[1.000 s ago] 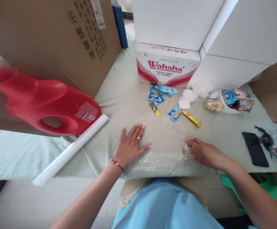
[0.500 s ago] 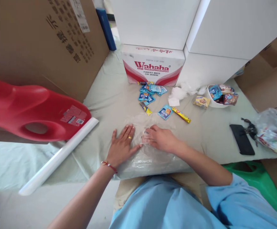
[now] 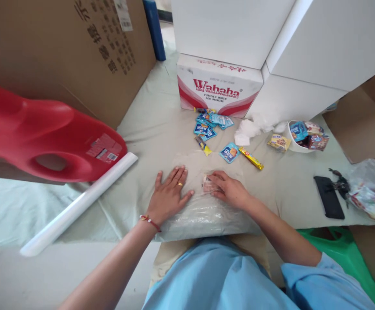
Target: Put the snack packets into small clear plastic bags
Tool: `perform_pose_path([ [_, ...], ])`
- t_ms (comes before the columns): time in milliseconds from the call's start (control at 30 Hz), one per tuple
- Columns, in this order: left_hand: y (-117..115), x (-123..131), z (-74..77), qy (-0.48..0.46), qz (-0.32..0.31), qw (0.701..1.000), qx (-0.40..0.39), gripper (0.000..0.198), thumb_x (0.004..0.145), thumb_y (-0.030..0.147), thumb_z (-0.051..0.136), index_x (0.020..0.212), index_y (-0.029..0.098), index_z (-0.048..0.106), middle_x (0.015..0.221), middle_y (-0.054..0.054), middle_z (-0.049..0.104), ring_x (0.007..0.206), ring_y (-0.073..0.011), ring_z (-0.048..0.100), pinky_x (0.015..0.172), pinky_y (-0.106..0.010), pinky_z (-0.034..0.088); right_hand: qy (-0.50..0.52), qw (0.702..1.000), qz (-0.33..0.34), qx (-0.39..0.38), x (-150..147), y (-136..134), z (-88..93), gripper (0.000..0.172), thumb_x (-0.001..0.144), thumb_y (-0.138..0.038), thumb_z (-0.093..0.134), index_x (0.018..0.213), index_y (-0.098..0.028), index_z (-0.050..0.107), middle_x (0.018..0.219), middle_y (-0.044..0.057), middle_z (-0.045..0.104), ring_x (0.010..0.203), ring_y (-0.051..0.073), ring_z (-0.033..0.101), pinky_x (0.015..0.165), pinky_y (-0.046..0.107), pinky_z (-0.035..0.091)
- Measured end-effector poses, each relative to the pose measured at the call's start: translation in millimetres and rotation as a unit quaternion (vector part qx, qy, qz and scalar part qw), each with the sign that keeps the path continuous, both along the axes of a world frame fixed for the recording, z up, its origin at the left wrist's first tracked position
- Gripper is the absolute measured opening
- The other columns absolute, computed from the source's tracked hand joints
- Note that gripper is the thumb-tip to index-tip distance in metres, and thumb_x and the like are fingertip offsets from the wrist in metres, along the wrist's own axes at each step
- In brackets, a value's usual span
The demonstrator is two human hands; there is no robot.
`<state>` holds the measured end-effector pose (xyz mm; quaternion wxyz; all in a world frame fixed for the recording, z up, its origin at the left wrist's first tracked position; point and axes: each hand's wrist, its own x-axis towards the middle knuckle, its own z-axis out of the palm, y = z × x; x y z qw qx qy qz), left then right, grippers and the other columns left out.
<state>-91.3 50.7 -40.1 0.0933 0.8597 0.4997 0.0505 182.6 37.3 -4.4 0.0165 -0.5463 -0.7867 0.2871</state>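
Note:
My left hand [image 3: 168,196] lies flat, fingers stretched out, on a sheet of clear plastic film [image 3: 203,217] spread over the cloth near the table's front edge. To its right, my right hand [image 3: 232,190] has its fingers closed on a small pinkish packet [image 3: 207,184] that rests on the film. The fingers cover the packet's right side, and its exact kind does not show. Beyond the film lie a blue snack packet [image 3: 229,153], a yellow wrapped bar [image 3: 251,158] and a smaller yellow-and-grey stick packet [image 3: 203,146].
A white roll [image 3: 80,204] and a red plastic jug [image 3: 51,142] are on the left. A Wahaha carton [image 3: 218,88] stands behind several blue packets [image 3: 207,127]. Rightward are crumpled white tissue [image 3: 248,130], a white bowl [image 3: 295,145] of snacks, a black phone [image 3: 329,197] and a plastic bag [image 3: 371,189].
The camera view has shifted a little. The gap between my hands has widened slightly, and more of the pinkish packet shows at my right fingertips. My left hand stays flat.

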Motion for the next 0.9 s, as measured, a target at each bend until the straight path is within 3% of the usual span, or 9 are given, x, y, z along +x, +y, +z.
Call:
perform_pose_path([
  [67, -1, 1, 0.5, -0.004, 0.004, 1.000, 0.001, 0.073, 0.106, 0.056, 0.038, 0.170, 0.022, 0.029, 0.175, -0.012, 0.033, 0.162, -0.0320, 0.033, 0.134, -0.065, 0.004, 0.008, 1.000, 0.017, -0.002, 2, 5, 5.4, 0.067, 0.095, -0.032, 0.073, 0.158, -0.027, 0.051, 0.162, 0.012, 0.049, 0.131, 0.026, 0.066, 0.107, 0.038, 0.055],
  [133, -1, 1, 0.6, -0.008, 0.005, 1.000, 0.003, 0.072, 0.106, 0.056, 0.039, 0.170, 0.023, 0.030, 0.175, -0.011, 0.033, 0.162, -0.0314, 0.033, 0.134, -0.064, 0.003, 0.013, 1.000, 0.005, 0.027, 5, 18, 14.3, 0.054, 0.097, -0.037, 0.071, 0.149, -0.025, 0.061, 0.158, 0.013, 0.053, 0.128, 0.026, 0.067, 0.106, 0.037, 0.054],
  [200, -1, 0, 0.3, -0.008, 0.004, 1.000, 0.004, 0.072, 0.106, 0.056, 0.039, 0.169, 0.022, 0.030, 0.175, -0.011, 0.032, 0.162, -0.0308, 0.032, 0.134, -0.063, 0.002, -0.008, 0.995, -0.051, 0.082, 4, 39, 24.6, 0.038, 0.103, -0.040, 0.061, 0.136, -0.022, 0.070, 0.147, 0.014, 0.062, 0.123, 0.026, 0.068, 0.104, 0.036, 0.054],
  [300, -1, 0, -0.6, -0.007, 0.002, 1.000, 0.007, 0.072, 0.106, 0.056, 0.039, 0.169, 0.022, 0.031, 0.175, -0.011, 0.033, 0.162, -0.0309, 0.032, 0.134, -0.063, 0.002, -0.085, 0.980, -0.134, 0.120, -7, 84, 33.9, 0.036, 0.109, -0.037, 0.046, 0.122, -0.020, 0.075, 0.126, 0.015, 0.072, 0.113, 0.028, 0.070, 0.094, 0.035, 0.054],
  [467, -1, 0, -0.9, -0.006, 0.005, 1.000, 0.007, 0.072, 0.106, 0.057, 0.039, 0.168, 0.022, 0.033, 0.175, -0.011, 0.033, 0.163, -0.0302, 0.032, 0.134, -0.062, 0.002, -0.156, 0.972, -0.144, 0.103, -41, 145, 20.3, 0.044, 0.107, -0.050, 0.050, 0.125, -0.017, 0.073, 0.130, 0.019, 0.071, 0.108, 0.031, 0.071, 0.085, 0.035, 0.052],
  [533, -1, 0, 0.0, -0.006, 0.006, 1.000, 0.004, 0.072, 0.107, 0.058, 0.039, 0.168, 0.021, 0.033, 0.175, -0.011, 0.033, 0.163, -0.0290, 0.031, 0.134, -0.062, 0.001, -0.158, 0.974, -0.129, 0.096, -49, 157, 13.9, 0.039, 0.105, -0.042, 0.053, 0.127, -0.015, 0.072, 0.130, 0.020, 0.072, 0.109, 0.030, 0.071, 0.085, 0.034, 0.051],
  [633, -2, 0, 1.9, -0.013, 0.007, 1.000, 0.002, 0.072, 0.107, 0.058, 0.039, 0.168, 0.020, 0.033, 0.174, -0.010, 0.034, 0.163, -0.0279, 0.030, 0.135, -0.060, 0.000, -0.156, 0.975, -0.133, 0.090, -49, 161, 16.3, 0.034, 0.102, -0.027, 0.052, 0.126, -0.016, 0.074, 0.127, 0.020, 0.072, 0.109, 0.029, 0.070, 0.084, 0.033, 0.050],
  [767, -1, 0, 3.8, -0.023, 0.008, 1.000, -0.003, 0.073, 0.106, 0.058, 0.041, 0.168, 0.020, 0.033, 0.174, -0.010, 0.035, 0.163, -0.0285, 0.031, 0.135, -0.061, 0.002, -0.106, 0.971, -0.136, 0.168, -26, 143, 38.4, 0.035, 0.101, -0.032, 0.054, 0.125, -0.018, 0.075, 0.121, 0.016, 0.072, 0.104, 0.029, 0.068, 0.084, 0.036, 0.049],
  [900, -1, 0, 4.1, -0.025, 0.008, 1.000, -0.005, 0.072, 0.106, 0.057, 0.042, 0.168, 0.021, 0.033, 0.174, -0.011, 0.035, 0.162, -0.0301, 0.033, 0.134, -0.063, 0.004, 0.017, 0.968, -0.023, 0.249, 0, 98, 55.1, 0.031, 0.100, -0.034, 0.061, 0.121, -0.019, 0.078, 0.103, 0.011, 0.073, 0.096, 0.026, 0.064, 0.087, 0.037, 0.048],
])
